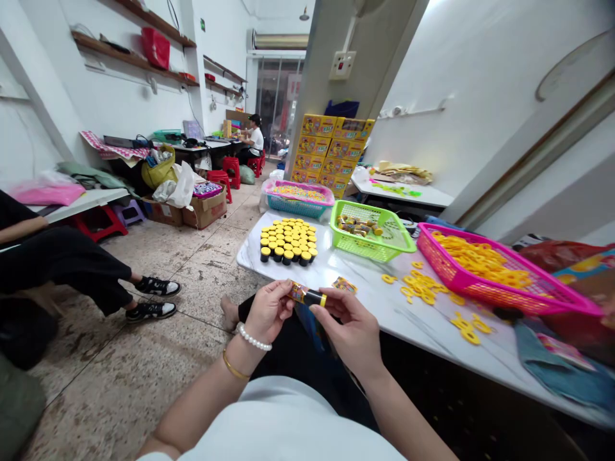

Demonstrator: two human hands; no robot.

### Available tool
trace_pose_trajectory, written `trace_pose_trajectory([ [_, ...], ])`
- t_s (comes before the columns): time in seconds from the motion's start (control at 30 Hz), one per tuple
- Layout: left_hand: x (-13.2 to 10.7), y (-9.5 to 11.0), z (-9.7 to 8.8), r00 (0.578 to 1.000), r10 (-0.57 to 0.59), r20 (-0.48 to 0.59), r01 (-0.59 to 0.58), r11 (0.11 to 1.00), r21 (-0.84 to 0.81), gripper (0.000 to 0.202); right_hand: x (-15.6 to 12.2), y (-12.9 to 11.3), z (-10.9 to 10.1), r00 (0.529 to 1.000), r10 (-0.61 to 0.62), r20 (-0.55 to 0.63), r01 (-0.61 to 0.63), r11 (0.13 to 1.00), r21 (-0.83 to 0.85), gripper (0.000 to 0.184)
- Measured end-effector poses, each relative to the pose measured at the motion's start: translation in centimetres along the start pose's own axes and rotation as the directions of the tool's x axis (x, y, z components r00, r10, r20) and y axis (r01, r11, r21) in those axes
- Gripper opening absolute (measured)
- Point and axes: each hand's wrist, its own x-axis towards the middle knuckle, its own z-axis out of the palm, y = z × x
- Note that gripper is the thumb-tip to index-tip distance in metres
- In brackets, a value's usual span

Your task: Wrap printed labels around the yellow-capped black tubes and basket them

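Observation:
My left hand [269, 312], with a pearl bracelet, and my right hand [348, 330] both pinch a small labelled tube [306, 294] with a black end and a yellow tip. They hold it above the front edge of a white marble table [379, 296]. A small printed label piece [344, 285] lies just beyond my right hand. Farther back stand rows of black cylinders with yellow tops [287, 240]. A green plastic basket [369, 232] holds similar tubes. Loose yellow rings [425, 288] lie beside a magenta basket of yellow rings [500, 272].
A pink-and-teal basket [298, 198] stands at the table's far end, before stacked yellow cartons [330, 148]. A seated person's legs [65, 269] are at left. Another person [252, 137] sits at the back. Cardboard boxes [205, 208] and red stools [231, 171] stand on the floor.

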Motion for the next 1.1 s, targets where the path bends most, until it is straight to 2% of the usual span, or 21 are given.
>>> trace_pose_trajectory([
  [0.1, 0.3, -0.4, -0.4, 0.999, 0.040, -0.007, -0.040, 0.997, 0.061, 0.042, 0.4, 0.6, 0.5, 0.989, 0.146, -0.012, -0.144, 0.983, 0.115, 0.029],
  [0.23, 0.6, -0.9, -1.0, 0.990, 0.138, -0.032, -0.129, 0.974, 0.188, 0.041, 0.6, 0.6, 1.1, 0.957, 0.265, 0.116, -0.289, 0.893, 0.345, 0.029],
  [0.3, 0.5, -0.9, -1.3, 0.971, 0.230, -0.073, -0.205, 0.945, 0.254, 0.041, 0.5, 0.4, 0.9, 0.952, 0.286, 0.108, -0.306, 0.876, 0.373, 0.030],
  [0.37, 0.4, -0.7, -1.4, 0.956, 0.280, -0.085, -0.244, 0.924, 0.294, 0.048, 0.5, 0.3, 0.6, 0.959, 0.280, 0.042, -0.276, 0.894, 0.354, 0.032],
  [0.43, 0.3, -0.5, -1.5, 0.981, 0.194, 0.013, -0.190, 0.940, 0.283, 0.058, 0.6, 0.2, 0.3, 0.969, 0.248, -0.007, -0.234, 0.923, 0.305, 0.034],
  [0.5, 0.3, -0.5, -1.5, 0.988, 0.048, 0.148, -0.083, 0.968, 0.238, 0.054, 0.8, 0.3, 0.2, 0.979, 0.203, 0.019, -0.202, 0.951, 0.232, 0.034],
  [0.53, 0.3, -0.5, -1.5, 0.983, 0.004, 0.182, -0.043, 0.976, 0.212, 0.049, 0.9, 0.5, 0.2, 0.981, 0.184, 0.058, -0.192, 0.962, 0.195, 0.033],
  [0.63, 0.6, -0.7, -1.6, 0.986, 0.000, 0.165, -0.030, 0.984, 0.175, 0.042, 1.1, 0.8, 0.3, 0.978, 0.149, 0.143, -0.167, 0.978, 0.124, 0.031],
  [0.77, 1.1, -0.7, -2.2, 0.980, -0.046, 0.194, 0.001, 0.974, 0.228, 0.045, 0.6, 1.4, 0.0, 0.986, 0.117, 0.119, -0.121, 0.992, 0.022, 0.029],
  [0.9, 1.6, -0.9, -2.9, 0.987, -0.036, 0.158, -0.008, 0.964, 0.267, 0.039, 0.1, 2.0, -0.2, 0.988, 0.074, 0.136, -0.069, 0.997, -0.048, 0.033],
  [0.93, 1.6, -1.0, -3.0, 0.988, -0.009, 0.154, -0.035, 0.959, 0.282, 0.035, 0.1, 2.1, -0.1, 0.987, 0.092, 0.133, -0.087, 0.995, -0.047, 0.031],
  [1.0, 1.7, -1.3, -3.2, 0.985, 0.073, 0.154, -0.120, 0.938, 0.324, 0.029, 0.3, 2.3, 0.2, 0.971, 0.198, 0.132, -0.200, 0.980, 0.004, 0.026],
  [1.1, 1.5, -1.4, -3.3, 0.969, 0.194, 0.153, -0.242, 0.866, 0.437, 0.025, 1.0, 2.6, 0.8, 0.886, 0.415, 0.206, -0.449, 0.879, 0.160, 0.028],
])
